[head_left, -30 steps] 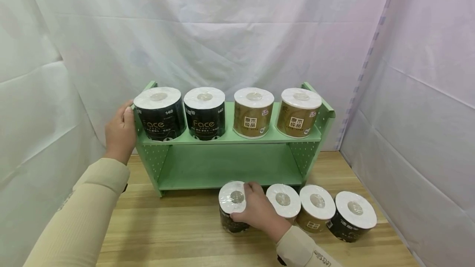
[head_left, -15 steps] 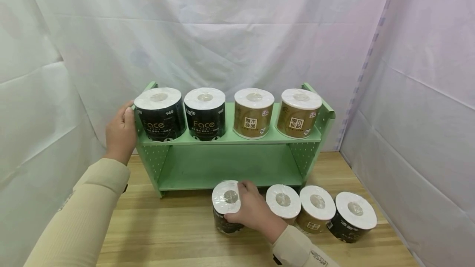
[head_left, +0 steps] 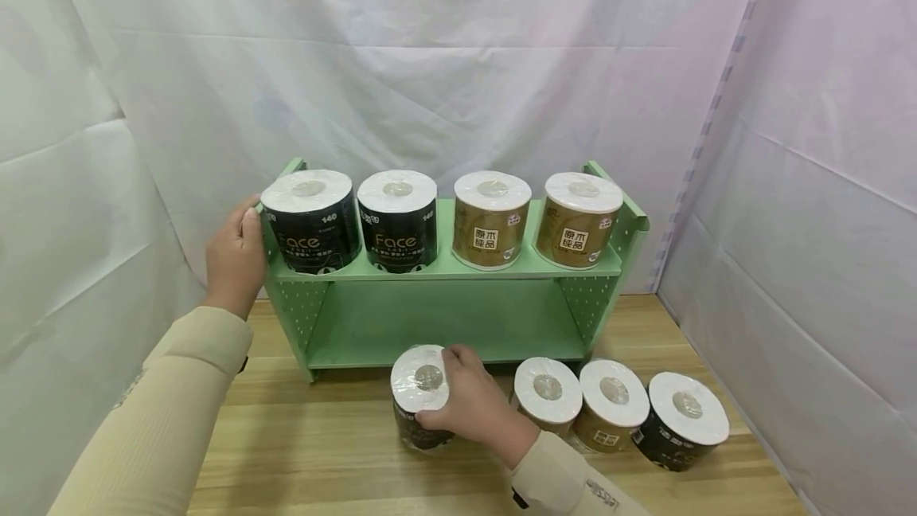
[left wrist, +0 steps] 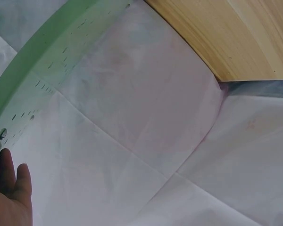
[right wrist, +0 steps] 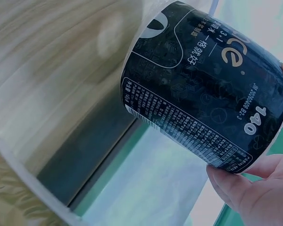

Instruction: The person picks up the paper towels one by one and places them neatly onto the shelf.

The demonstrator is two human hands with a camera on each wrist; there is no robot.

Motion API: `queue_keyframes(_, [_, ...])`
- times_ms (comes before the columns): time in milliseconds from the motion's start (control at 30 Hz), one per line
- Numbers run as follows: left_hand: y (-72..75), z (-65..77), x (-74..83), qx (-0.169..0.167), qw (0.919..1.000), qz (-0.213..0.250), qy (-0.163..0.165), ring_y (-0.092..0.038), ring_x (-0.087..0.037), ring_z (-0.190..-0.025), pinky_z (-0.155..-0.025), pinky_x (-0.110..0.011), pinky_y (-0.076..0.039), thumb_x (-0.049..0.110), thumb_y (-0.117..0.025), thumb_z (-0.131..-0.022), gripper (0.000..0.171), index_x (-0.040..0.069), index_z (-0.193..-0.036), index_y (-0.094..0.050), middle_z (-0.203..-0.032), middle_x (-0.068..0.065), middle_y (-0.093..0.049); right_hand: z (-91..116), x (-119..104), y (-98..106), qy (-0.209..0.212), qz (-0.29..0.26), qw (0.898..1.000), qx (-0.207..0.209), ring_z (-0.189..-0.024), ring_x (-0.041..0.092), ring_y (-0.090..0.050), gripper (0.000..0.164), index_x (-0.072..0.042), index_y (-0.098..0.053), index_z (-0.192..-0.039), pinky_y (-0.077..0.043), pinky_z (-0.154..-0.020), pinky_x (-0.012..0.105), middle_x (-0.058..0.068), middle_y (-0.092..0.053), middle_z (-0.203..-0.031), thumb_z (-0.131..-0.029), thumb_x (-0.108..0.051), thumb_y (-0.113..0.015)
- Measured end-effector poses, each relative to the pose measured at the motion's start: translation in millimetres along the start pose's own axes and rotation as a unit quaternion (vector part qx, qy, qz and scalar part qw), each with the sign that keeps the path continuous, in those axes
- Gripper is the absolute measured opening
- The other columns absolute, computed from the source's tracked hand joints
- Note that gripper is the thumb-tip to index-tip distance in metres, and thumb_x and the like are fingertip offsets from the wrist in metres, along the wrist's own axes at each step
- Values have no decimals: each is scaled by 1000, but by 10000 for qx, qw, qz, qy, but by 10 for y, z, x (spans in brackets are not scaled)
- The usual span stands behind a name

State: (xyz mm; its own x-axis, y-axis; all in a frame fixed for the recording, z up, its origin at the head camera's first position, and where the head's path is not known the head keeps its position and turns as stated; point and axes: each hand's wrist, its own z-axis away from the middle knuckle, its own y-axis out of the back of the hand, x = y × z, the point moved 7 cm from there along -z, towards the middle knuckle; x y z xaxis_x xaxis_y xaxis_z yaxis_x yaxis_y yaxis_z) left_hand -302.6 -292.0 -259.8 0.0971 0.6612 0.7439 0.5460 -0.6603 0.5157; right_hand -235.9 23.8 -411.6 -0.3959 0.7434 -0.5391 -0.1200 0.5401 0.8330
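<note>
My right hand grips a black-wrapped toilet roll from its right side, in front of the green shelf. Its lettering faces the right wrist camera, where my thumb and fingertips press the roll's end. Whether its base touches the table I cannot tell. My left hand holds the left side panel of the shelf near its upper tier; in the left wrist view the fingers lie by the panel's holes. On that tier stand two black toilet rolls and two brown ones, all upright.
To the right of my right hand, a brown roll, another brown roll and a black roll stand on the wooden table. White cloth hangs behind and at both sides.
My right hand has carried the black toilet roll leftward along the shelf's front, away from the other rolls on the table. My left hand keeps its place on the shelf.
</note>
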Motion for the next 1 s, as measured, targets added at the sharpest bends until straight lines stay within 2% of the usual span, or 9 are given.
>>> queue_keyframes(400, [-2, -1, -8, 57, 10000, -9, -1, -38, -38, -136, -110, -55, -30, 40, -22, -103, 53, 19, -148, -41, -147, -13, -43, -100, -229, -25, 90, -67, 9999, -66, -125, 30, -47, 97, 7, -45, -138, -49, -97, 40, 20, -43, -138, -64, -43, -82])
queue_keyframes(733, [0, 1, -4, 51, 10000, 12, 13, -38, -38, -136, -110, -55, -30, 40, -22, -104, 53, 19, -148, -41, -148, -13, -43, -156, -370, -18, 225, 4, 9997, -34, -120, 25, -48, 93, 5, -50, -135, -49, -95, 35, 15, -47, -134, -63, -42, -83])
queue_keyframes(1000, [-10, -1, 2, 29, 10000, 34, -30, -37, -37, -137, -111, -54, -29, 41, -22, -104, 53, 18, -148, -41, -148, -12, -42, -214, -487, -16, 328, -16, 9995, -12, -117, 25, -50, 91, 5, -51, -134, -50, -93, 36, 16, -48, -133, -62, -41, -83])
